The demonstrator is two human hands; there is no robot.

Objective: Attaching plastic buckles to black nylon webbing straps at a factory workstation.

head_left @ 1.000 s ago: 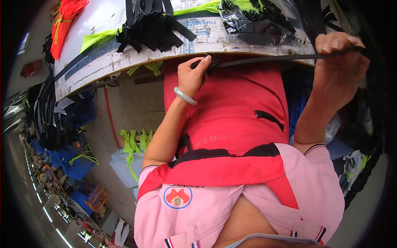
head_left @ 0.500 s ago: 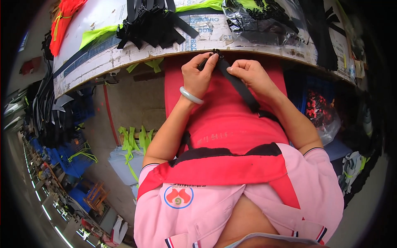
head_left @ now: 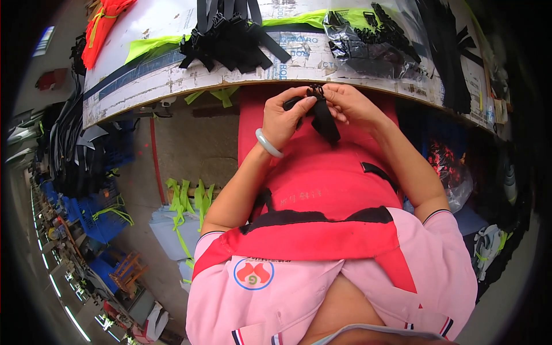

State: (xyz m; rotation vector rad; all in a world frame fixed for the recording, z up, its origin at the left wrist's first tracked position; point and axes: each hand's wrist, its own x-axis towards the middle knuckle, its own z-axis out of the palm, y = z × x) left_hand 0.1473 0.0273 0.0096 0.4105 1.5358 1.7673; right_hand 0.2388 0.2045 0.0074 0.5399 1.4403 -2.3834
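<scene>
Over my red apron, just in front of the table edge, both hands meet at a black plastic buckle (head_left: 315,91) with a black webbing strap (head_left: 326,123) hanging from it. My left hand (head_left: 285,115), with a pale bangle at its wrist, pinches the buckle and strap between thumb and fingers. On the other side, my right hand (head_left: 352,103) has its fingers closed at the buckle and the strap's top. Its fingertips partly hide how the strap runs through the buckle. The strap's loose end points down toward my lap.
On the table (head_left: 138,86) ahead lie a bunch of black straps with buckles (head_left: 230,46), a clear bag of black buckles (head_left: 374,46) and neon yellow fabric (head_left: 150,46). Orange-red fabric (head_left: 103,34) hangs at the far left. Below left are blue crates (head_left: 106,221).
My right hand has moved up and left to the buckle. The strap, earlier stretched out toward lower right, now hangs shorter and steeper between my hands.
</scene>
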